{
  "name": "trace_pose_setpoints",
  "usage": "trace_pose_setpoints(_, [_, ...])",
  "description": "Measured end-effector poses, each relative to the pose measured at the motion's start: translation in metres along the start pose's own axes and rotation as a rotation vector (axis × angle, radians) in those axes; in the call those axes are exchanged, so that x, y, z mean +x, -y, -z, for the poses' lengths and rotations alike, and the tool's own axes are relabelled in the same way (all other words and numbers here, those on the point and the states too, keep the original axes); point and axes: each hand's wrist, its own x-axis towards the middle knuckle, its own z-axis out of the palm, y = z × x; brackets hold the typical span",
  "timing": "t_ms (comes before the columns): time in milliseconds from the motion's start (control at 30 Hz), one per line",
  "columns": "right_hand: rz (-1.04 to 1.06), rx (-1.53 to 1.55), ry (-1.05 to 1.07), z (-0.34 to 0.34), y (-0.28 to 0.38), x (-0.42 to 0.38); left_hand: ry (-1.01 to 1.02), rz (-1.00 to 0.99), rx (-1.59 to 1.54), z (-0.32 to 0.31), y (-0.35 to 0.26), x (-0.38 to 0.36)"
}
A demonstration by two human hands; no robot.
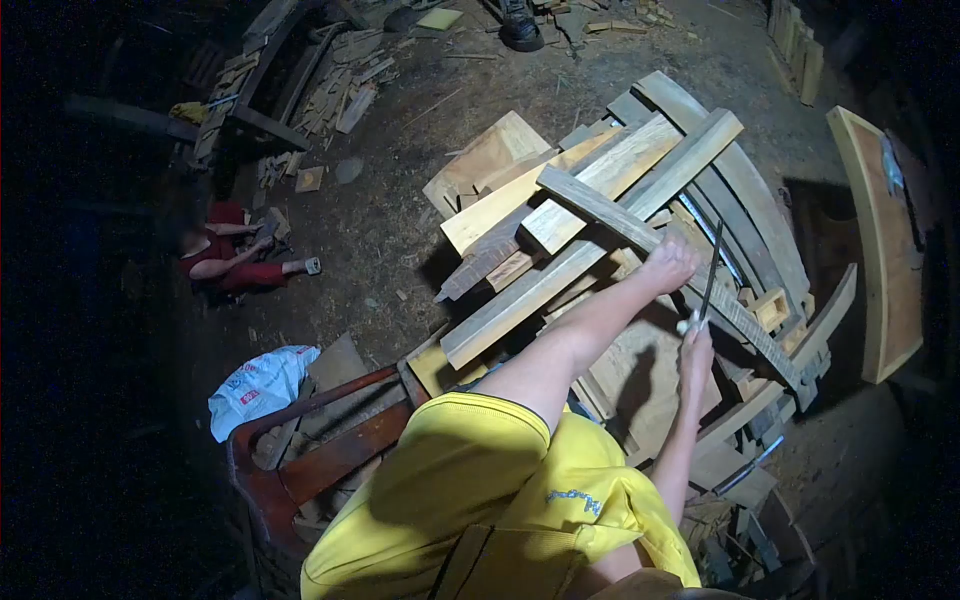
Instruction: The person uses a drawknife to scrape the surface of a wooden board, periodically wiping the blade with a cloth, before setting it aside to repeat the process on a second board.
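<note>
My left hand (672, 265) is closed around the middle of a long grey wooden bar (598, 208), which lies slantwise across other timbers. The bar's lower right stretch has rough cross marks on its face. In my right hand (695, 348) is a long, thin, dark-bladed tool (712, 270) with a pale handle, pointing away from me beside the bar. The fingers are wrapped round its handle. The blade is narrow, and its exact kind cannot be made out. A thick squared beam (540, 297) runs beneath my left forearm.
Stacked planks and blocks surround my hands, with a small wooden box (771, 308) at right. A large framed panel (880, 250) stands farther right. A reddish wooden frame (330, 440) and white sack (262, 390) are at left. Another person (235, 255) sits on the ground beyond.
</note>
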Motion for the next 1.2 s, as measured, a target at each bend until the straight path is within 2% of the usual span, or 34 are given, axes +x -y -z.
trace_pose_setpoints(33, [0.132, 0.011, -0.106, -0.015, -0.028, -0.012, 0.000, 0.006, -0.001, 0.001, 0.001, 0.000])
trace_pose_setpoints(100, [-0.035, 0.106, 0.016, -0.012, -0.043, -0.048, -0.190, -0.007, 0.077, 0.007, 0.001, -0.001])
trace_pose_setpoints(200, [-0.122, 0.097, 0.044, -0.013, -0.049, -0.043, -0.173, -0.004, 0.098, 0.019, 0.000, -0.002])
trace_pose_setpoints(267, [-0.088, 0.217, 0.070, -0.003, -0.012, -0.009, -0.178, -0.004, 0.063, 0.011, 0.000, -0.001])
trace_pose_setpoints(333, [0.010, 0.021, 0.046, 0.010, 0.025, 0.022, -0.183, -0.010, 0.032, 0.009, 0.001, -0.003])
trace_pose_setpoints(367, [-0.008, 0.024, 0.085, 0.013, 0.029, 0.030, -0.147, -0.007, 0.020, 0.011, 0.001, -0.003])
trace_pose_setpoints(433, [-0.003, -0.037, 0.011, 0.008, 0.023, 0.021, -0.124, -0.009, 0.002, 0.015, 0.000, 0.000])
trace_pose_setpoints(467, [-0.040, 0.018, 0.052, 0.006, 0.014, 0.009, -0.142, -0.009, 0.033, 0.017, -0.001, -0.001])
trace_pose_setpoints(500, [0.068, 0.032, -0.088, 0.002, 0.008, -0.014, -0.158, -0.006, 0.065, 0.018, 0.001, -0.001])
trace_pose_setpoints(567, [-0.100, 0.032, 0.047, -0.010, -0.037, -0.042, -0.122, -0.007, 0.062, 0.013, 0.002, 0.000])
trace_pose_setpoints(667, [-0.017, 0.029, -0.042, -0.007, -0.029, -0.050, -0.157, -0.006, 0.050, 0.012, -0.002, -0.002])
trace_pose_setpoints(733, [-0.159, 0.072, 0.101, 0.013, 0.014, -0.014, -0.105, 0.014, -0.030, 0.014, 0.000, 0.000])
trace_pose_setpoints(767, [-0.105, 0.099, 0.089, 0.017, 0.029, 0.002, -0.109, 0.002, -0.033, 0.014, 0.000, 0.001])
trace_pose_setpoints(833, [-0.100, 0.049, 0.076, 0.010, 0.025, 0.019, -0.061, 0.007, -0.011, 0.020, 0.001, 0.000])
trace_pose_setpoints(900, [-0.190, -0.077, 0.107, 0.005, 0.019, 0.021, -0.058, -0.004, 0.003, 0.024, 0.000, 0.001])
trace_pose_setpoints(933, [-0.016, -0.064, -0.028, 0.003, 0.014, 0.000, -0.048, -0.005, -0.030, 0.022, 0.000, 0.001])
trace_pose_setpoints(1033, [-0.013, 0.040, -0.091, -0.008, -0.013, -0.050, -0.030, 0.018, -0.039, 0.023, 0.003, 0.002])
trace_pose_setpoints(1067, [-0.012, 0.040, -0.080, -0.010, -0.015, -0.049, -0.061, 0.006, -0.005, 0.022, 0.003, 0.003])
trace_pose_setpoints(1133, [-0.177, 0.057, 0.024, -0.008, -0.018, -0.043, -0.076, 0.000, 0.032, 0.022, 0.001, 0.001])
trace_pose_setpoints(1200, [-0.116, 0.044, 0.022, -0.005, -0.006, -0.003, -0.103, -0.010, 0.030, 0.021, 0.003, 0.001])
